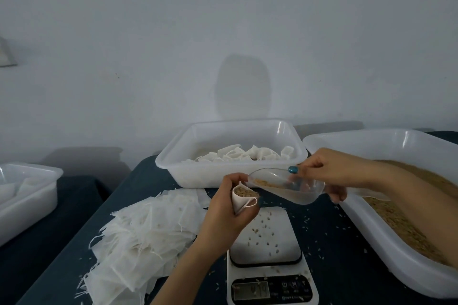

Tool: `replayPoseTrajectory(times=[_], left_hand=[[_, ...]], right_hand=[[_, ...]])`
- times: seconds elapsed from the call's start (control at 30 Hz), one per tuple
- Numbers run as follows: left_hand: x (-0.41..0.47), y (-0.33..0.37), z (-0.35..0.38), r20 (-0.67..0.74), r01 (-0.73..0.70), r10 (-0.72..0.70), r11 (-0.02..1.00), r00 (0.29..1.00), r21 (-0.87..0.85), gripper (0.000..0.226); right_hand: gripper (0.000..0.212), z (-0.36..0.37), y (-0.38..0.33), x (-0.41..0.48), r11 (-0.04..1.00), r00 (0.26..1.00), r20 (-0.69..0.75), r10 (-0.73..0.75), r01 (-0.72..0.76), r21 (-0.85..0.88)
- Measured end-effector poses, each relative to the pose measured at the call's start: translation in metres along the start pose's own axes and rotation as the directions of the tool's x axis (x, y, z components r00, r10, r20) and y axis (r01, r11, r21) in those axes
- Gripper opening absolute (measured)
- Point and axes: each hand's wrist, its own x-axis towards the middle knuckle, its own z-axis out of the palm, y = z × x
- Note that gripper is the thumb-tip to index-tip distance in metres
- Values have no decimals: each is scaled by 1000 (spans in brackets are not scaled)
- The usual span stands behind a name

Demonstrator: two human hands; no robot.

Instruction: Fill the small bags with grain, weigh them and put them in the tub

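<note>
While stray grains [263,228] lie on the scale [269,272], a grain-filled small bag [241,202] is held above its platform in the curled grip of the left hand [229,215]; a clear scoop [285,186] is gripped by the right hand [322,173] beside it. Beyond the scale, filled bags [247,153] are seen in the tub [210,173].

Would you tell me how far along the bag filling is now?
Done: several bags lie in the middle tub. In hand: the left hand holds a nearly full bag while the right hand tips the scoop toward it. Left: weighing it on the scale, plus the pile of empty bags.
</note>
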Motion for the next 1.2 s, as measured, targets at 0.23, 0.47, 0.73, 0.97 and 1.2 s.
replayPoseTrajectory(times=[0.23,0.47,0.73,0.97,1.2], left_hand=[[1,5,-5,-53,-14,10,997,999,-78,7],[3,5,-7,-125,13,-34,987,992,-161,17],[3,0,-9,-129,13,-24,996,991,-87,22],[5,-3,-15,-157,103,-118,990,981,-99,29],[9,7,-11,-125,94,-73,981,989,170,94]], right_hand=[[23,-5,18,3,974,988,-132,80,-49,223],[18,-38,44,-10,895,845,-406,349,-172,411],[23,-43,81,-19,705,765,-271,584,-644,-298],[35,-27,58,-10,659,832,-432,349,-546,-517],[29,43,2,-16,860,911,-382,-158,-64,-507]])
